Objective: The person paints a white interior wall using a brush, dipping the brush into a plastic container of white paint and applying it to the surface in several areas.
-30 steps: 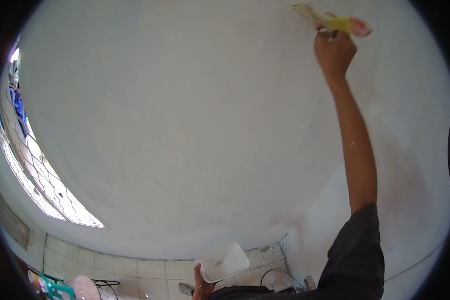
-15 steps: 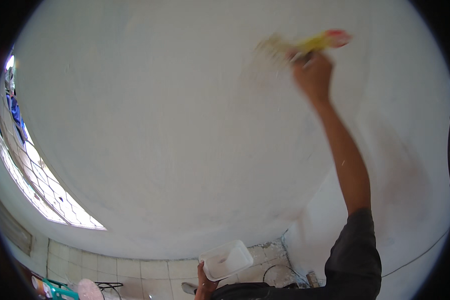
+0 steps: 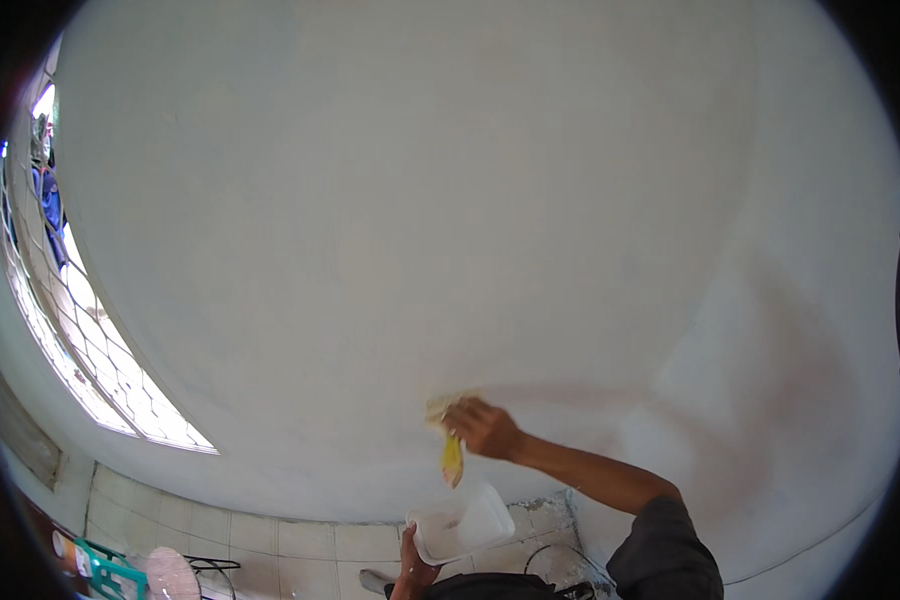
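Note:
My right hand [image 3: 486, 428] is closed round a wide paintbrush [image 3: 452, 458] with a yellow handle. Its pale bristles are at the upper left of the fist, near the white wall [image 3: 370, 250], and the handle hangs downward. Whether the bristles touch the wall I cannot tell. Lower down, my left hand [image 3: 417, 556] grips the left side of a white rectangular plastic tub [image 3: 495, 515], held just below the brush. Some whitish stuff shows inside the tub. Part of the left hand's fingers is hidden by the tub.
A barred window [image 3: 120, 370] opens at the left. On the tiled floor [image 3: 305, 540] stand a teal plastic stool [image 3: 110, 570] and a pinkish round seat [image 3: 173, 573]. A dark cable [image 3: 560, 547] coils near the wall corner at the lower right.
My right hand has come down and left from high on the wall with the brush, whose handle has turned to point downward. The left hand and tub have shifted slightly right.

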`<state>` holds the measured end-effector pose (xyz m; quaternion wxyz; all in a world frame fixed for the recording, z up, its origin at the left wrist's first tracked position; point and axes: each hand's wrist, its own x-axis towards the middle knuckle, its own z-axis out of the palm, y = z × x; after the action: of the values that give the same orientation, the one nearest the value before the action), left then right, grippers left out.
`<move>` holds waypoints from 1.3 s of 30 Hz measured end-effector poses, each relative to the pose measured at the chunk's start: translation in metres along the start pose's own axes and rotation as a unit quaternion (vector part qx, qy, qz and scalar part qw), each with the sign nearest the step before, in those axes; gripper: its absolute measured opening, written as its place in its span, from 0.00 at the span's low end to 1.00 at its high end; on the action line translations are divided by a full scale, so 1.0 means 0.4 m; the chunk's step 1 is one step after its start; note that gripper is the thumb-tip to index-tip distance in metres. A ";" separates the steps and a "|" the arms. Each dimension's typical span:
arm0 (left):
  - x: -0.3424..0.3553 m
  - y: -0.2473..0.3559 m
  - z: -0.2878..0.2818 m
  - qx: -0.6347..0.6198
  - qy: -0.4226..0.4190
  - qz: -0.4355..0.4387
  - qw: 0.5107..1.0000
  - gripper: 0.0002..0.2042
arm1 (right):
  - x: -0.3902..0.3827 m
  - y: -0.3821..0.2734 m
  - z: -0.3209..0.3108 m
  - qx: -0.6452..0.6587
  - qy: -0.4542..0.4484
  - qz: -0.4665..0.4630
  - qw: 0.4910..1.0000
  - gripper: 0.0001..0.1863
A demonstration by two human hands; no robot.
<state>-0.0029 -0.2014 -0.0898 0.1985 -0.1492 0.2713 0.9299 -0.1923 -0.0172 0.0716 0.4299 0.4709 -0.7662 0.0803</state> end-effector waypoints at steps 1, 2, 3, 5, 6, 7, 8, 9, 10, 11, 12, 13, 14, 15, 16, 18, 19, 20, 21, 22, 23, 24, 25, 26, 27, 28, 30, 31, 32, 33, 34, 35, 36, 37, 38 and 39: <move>-0.017 -0.001 -0.007 -0.001 0.008 0.009 1.000 0.31 | 0.036 0.038 -0.009 0.012 0.029 0.027 0.999 0.12; -0.038 -0.012 -0.010 -0.007 0.015 0.013 1.000 0.31 | 0.131 0.084 -0.085 0.025 0.069 0.090 0.993 0.12; -0.058 -0.006 0.007 -0.009 0.029 0.010 0.999 0.31 | 0.208 0.147 -0.152 0.060 0.088 0.187 0.977 0.15; -0.061 -0.001 0.010 -0.015 0.025 -0.003 1.000 0.31 | 0.350 0.299 -0.340 -0.110 0.209 0.188 0.953 0.16; -0.072 0.004 0.000 -0.019 0.031 -0.002 0.999 0.32 | 0.450 0.318 -0.435 -0.186 0.305 0.148 0.922 0.13; -0.084 0.007 -0.007 -0.027 0.038 0.008 0.999 0.32 | 0.513 0.355 -0.497 -0.280 0.344 0.151 0.883 0.10; -0.084 0.008 -0.013 -0.034 0.042 0.014 0.998 0.32 | 0.575 0.355 -0.550 -0.266 0.413 0.144 0.859 0.08; -0.068 0.007 -0.013 -0.036 0.035 0.009 0.999 0.32 | 0.586 0.380 -0.566 -0.281 0.420 0.144 0.851 0.07; -0.064 0.008 -0.021 -0.039 0.033 0.012 0.999 0.32 | 0.606 0.396 -0.560 -0.282 0.430 0.147 0.845 0.06; -0.061 0.007 -0.030 -0.041 0.032 0.015 0.999 0.32 | 0.616 0.399 -0.550 -0.283 0.441 0.150 0.839 0.05; -0.064 0.007 -0.038 -0.044 0.031 0.019 0.998 0.32 | 0.594 0.364 -0.483 -0.292 0.398 0.167 0.853 0.06; -0.056 0.011 -0.038 -0.042 0.024 0.016 0.999 0.32 | 0.545 0.306 -0.431 -0.060 0.342 0.180 0.920 0.08; -0.050 0.014 -0.037 -0.039 0.017 0.019 0.999 0.32 | 0.481 0.278 -0.328 -0.203 0.306 0.137 0.920 0.10; -0.053 0.011 -0.042 -0.044 0.018 0.028 0.998 0.32 | 0.406 0.216 -0.219 -0.195 0.284 -0.003 0.939 0.11; -0.033 0.009 -0.031 -0.043 0.002 0.018 0.999 0.32 | 0.292 0.151 -0.121 -0.133 0.204 -0.009 0.970 0.12; -0.018 0.012 -0.022 -0.041 -0.015 0.012 0.999 0.32 | 0.109 -0.006 0.007 -0.070 0.051 -0.035 0.996 0.14; -0.018 0.012 -0.017 -0.041 -0.009 0.012 0.999 0.32 | 0.040 -0.058 0.049 -0.047 -0.037 -0.049 0.997 0.14; -0.024 0.014 -0.016 -0.039 0.001 0.014 0.999 0.32 | 0.001 -0.090 0.079 -0.016 -0.072 -0.013 0.997 0.13; -0.031 0.025 -0.021 -0.035 0.016 0.015 0.999 0.32 | 0.008 -0.080 0.088 0.004 -0.047 0.010 0.999 0.13; -0.028 0.035 -0.025 -0.025 0.015 0.024 0.999 0.32 | 0.021 -0.053 0.080 0.016 -0.021 0.033 0.999 0.13; -0.037 0.030 -0.034 -0.022 0.020 0.031 0.999 0.32 | 0.092 -0.022 0.022 0.062 0.010 0.111 0.992 0.14; -0.052 0.017 -0.042 -0.022 0.029 0.036 0.999 0.32 | 0.187 0.020 -0.064 0.109 0.037 0.189 0.975 0.15; -0.058 0.011 -0.046 -0.030 0.035 0.028 0.999 0.32 | 0.235 0.079 -0.134 0.105 0.040 0.282 0.953 0.16; -0.050 0.010 -0.050 -0.036 0.037 0.015 0.999 0.32 | 0.279 0.155 -0.203 0.002 0.123 0.239 0.963 0.17; -0.053 0.010 -0.053 -0.042 0.044 0.008 0.998 0.31 | 0.330 0.201 -0.281 -0.065 0.188 0.202 0.959 0.17; -0.057 0.008 -0.049 -0.040 0.046 0.008 0.998 0.32 | 0.376 0.221 -0.354 -0.080 0.259 0.195 0.943 0.17; -0.068 0.007 -0.050 -0.038 0.055 0.021 0.998 0.32 | 0.439 0.234 -0.433 -0.037 0.350 0.239 0.905 0.13; -0.063 0.003 -0.052 -0.033 0.052 0.019 0.998 0.32 | 0.415 0.247 -0.441 -0.080 0.354 0.225 0.904 0.12; -0.056 -0.001 -0.057 -0.032 0.053 0.022 0.998 0.32 | 0.383 0.271 -0.418 -0.116 0.357 0.211 0.903 0.12; -0.054 -0.004 -0.062 -0.031 0.055 0.026 0.998 0.32 | 0.351 0.293 -0.379 -0.151 0.360 0.195 0.900 0.11; -0.048 -0.001 -0.048 -0.031 0.050 0.022 0.998 0.32 | 0.279 0.277 -0.317 -0.141 0.301 0.165 0.929 0.10; -0.049 0.004 -0.028 -0.031 0.045 0.018 0.998 0.32 | 0.205 0.263 -0.256 -0.127 0.240 0.136 0.953 0.11; -0.050 0.007 -0.019 -0.032 0.043 0.015 0.998 0.32 | 0.137 0.189 -0.189 -0.050 0.206 0.120 0.970 0.10; -0.044 0.005 -0.022 -0.038 0.034 0.011 0.999 0.32 | 0.045 0.115 -0.116 -0.054 0.131 0.132 0.981 0.10; -0.031 0.001 -0.031 -0.044 0.023 0.005 0.999 0.32 | -0.020 0.050 -0.073 -0.036 0.071 0.087 0.993 0.10; -0.027 -0.002 -0.036 -0.049 0.017 0.002 0.999 0.32 | -0.084 -0.005 -0.035 -0.013 -0.002 0.076 0.997 0.09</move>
<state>0.0095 -0.2122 -0.0977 0.1847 -0.1741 0.2289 0.9398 -0.1762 0.0111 0.0549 0.4276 0.4058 -0.8014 0.1015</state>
